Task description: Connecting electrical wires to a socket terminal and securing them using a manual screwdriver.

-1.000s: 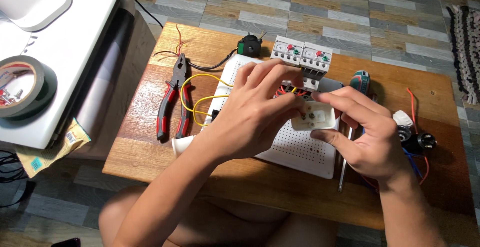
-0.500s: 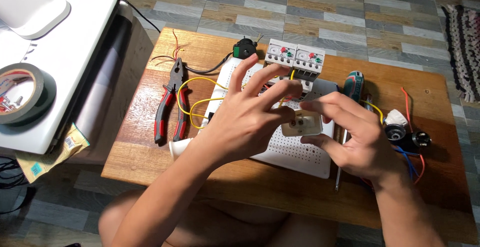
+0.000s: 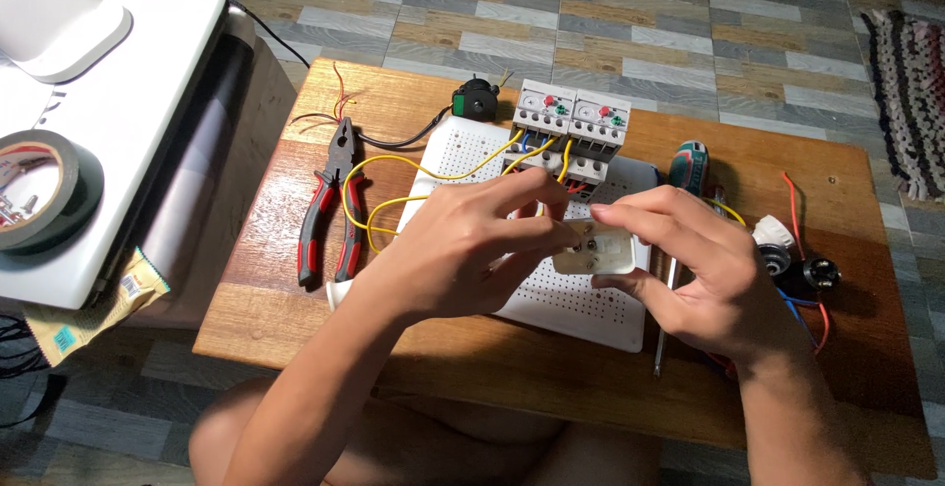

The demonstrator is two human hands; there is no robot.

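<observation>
Head view: we pinch the socket [image 3: 594, 251] between both hands' fingers [image 3: 551, 233], steadying it squarely above the board [image 3: 581, 309].

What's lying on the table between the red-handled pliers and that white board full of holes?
In the head view, loops of yellow wire lie between the pliers and the perforated board; otherwise bare wood.

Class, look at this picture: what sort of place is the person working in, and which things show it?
Probably a home floor workspace for electrical wiring practice: a low wooden table on tiled flooring, a white perforated board carrying wired switchgear modules, and red-handled pliers beside it.
</observation>
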